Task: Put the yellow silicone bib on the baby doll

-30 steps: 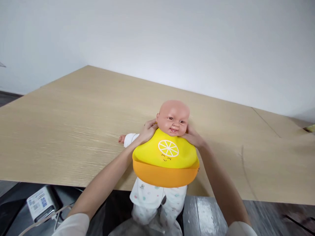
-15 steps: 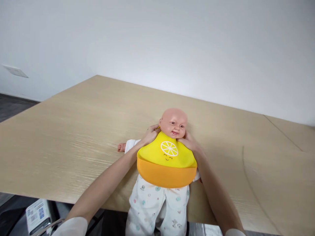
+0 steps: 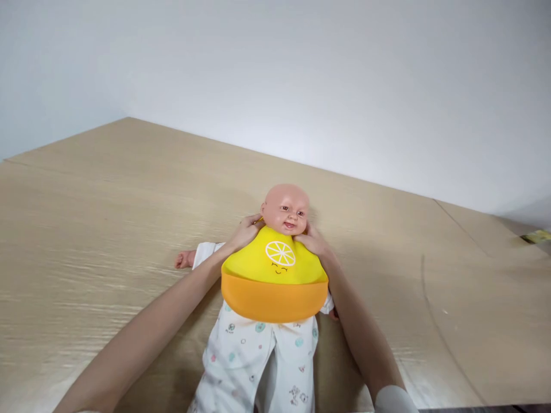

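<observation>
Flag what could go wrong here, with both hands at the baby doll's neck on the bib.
1. The left hand and right hand grip the bib at the neck of the baby doll. The closure is hidden, so it may misfasten.
2. The baby doll lies loose on the table; a tug could slide it.

Fingertips of L hand [image 3: 245, 232] and R hand [image 3: 312, 241] tucked in at neck of doll [image 3: 286, 206]; whether they pinch anything there can't be made out. Neck strap of bib [image 3: 275, 275] hidden behind the neck, closure not visible. Doll torso covered by bib; one doll arm mostly behind R forearm. Doll legs + both forearms cut by bottom edge. Pants print too small to read. Far R on table [image 3: 107, 201], yellow obj. [image 3: 535, 235]: blurred, too small, unidentifiable.
</observation>
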Demonstrator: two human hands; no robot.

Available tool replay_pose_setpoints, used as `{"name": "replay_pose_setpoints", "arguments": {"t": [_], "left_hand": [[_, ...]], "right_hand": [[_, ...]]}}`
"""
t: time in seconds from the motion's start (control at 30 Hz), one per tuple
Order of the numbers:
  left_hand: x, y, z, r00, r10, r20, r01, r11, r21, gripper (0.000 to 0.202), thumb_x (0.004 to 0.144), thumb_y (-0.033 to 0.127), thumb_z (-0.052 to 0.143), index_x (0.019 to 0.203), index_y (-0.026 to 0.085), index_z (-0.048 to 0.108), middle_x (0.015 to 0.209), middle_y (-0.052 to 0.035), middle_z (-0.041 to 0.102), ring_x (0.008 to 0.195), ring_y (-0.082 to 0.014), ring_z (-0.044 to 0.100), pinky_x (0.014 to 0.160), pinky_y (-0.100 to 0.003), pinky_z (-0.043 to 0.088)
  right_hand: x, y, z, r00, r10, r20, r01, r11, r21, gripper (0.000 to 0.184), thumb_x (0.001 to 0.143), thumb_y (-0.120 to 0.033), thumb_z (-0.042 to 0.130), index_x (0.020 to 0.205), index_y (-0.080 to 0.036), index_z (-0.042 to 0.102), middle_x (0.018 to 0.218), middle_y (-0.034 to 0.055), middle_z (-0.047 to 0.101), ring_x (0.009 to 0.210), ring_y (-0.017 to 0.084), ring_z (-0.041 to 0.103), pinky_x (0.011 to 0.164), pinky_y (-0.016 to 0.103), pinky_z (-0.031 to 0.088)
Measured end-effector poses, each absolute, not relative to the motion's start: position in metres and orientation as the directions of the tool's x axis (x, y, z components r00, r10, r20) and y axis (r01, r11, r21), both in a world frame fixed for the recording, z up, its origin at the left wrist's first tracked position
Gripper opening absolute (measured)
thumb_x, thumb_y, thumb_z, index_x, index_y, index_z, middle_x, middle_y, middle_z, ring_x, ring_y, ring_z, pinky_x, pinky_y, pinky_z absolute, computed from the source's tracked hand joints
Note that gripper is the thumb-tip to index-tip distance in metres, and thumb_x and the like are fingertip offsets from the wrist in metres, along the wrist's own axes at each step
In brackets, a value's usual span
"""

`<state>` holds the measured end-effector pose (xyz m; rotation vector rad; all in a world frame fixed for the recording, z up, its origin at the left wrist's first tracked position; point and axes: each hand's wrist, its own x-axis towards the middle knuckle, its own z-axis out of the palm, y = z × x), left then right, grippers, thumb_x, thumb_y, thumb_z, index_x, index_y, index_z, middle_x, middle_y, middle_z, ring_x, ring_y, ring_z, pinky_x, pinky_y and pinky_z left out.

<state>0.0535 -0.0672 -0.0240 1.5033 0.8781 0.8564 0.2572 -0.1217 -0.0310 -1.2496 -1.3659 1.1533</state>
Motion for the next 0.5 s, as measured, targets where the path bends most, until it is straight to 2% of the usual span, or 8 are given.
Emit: {"name": "replay_pose_setpoints", "arguments": {"t": [0.2,0.33,0.5], "left_hand": [[0.0514,-0.0670,-0.0278,0.453,0.891,0.030,0.072,-0.070,0.995,0.037,0.072,0.029,0.046,0.101,0.013,0.064,0.094,-0.0067,0.068,0.090,-0.0237,0.059,0.077,-0.030,0.046],[0.0505,-0.0666,-0.0275,0.454,0.891,0.012,0.079,-0.054,0.995,0.040,0.071,0.030,0.046,0.102,0.012,0.063,0.096,-0.0073,0.068,0.091,-0.0242,0.059,0.078,-0.032,0.046],[0.0497,-0.0677,-0.0251,0.466,0.885,-0.007,0.062,-0.025,0.998,0.040,0.071,0.029,0.046,0.103,0.012,0.063,0.096,-0.0071,0.068,0.090,-0.0232,0.060,0.077,-0.031,0.046]], "right_hand": [[0.2561,-0.1184,-0.0316,-0.034,0.999,0.042,0.145,0.047,-0.988,0.069,0.063,-0.014,0.056,0.129,-0.015,0.036,0.130,0.0071,0.043,0.119,0.022,0.042,0.101,0.032,0.038],[0.2560,-0.1193,-0.0320,-0.030,0.996,0.079,0.131,0.083,-0.988,0.071,0.063,-0.013,0.056,0.130,-0.018,0.035,0.131,0.0042,0.042,0.120,0.021,0.040,0.103,0.032,0.035],[0.2566,-0.1209,-0.0336,0.001,0.998,0.069,0.049,0.069,-0.996,0.074,0.063,-0.012,0.053,0.133,-0.023,0.030,0.138,0.0008,0.032,0.126,0.020,0.034,0.106,0.034,0.031]]}}
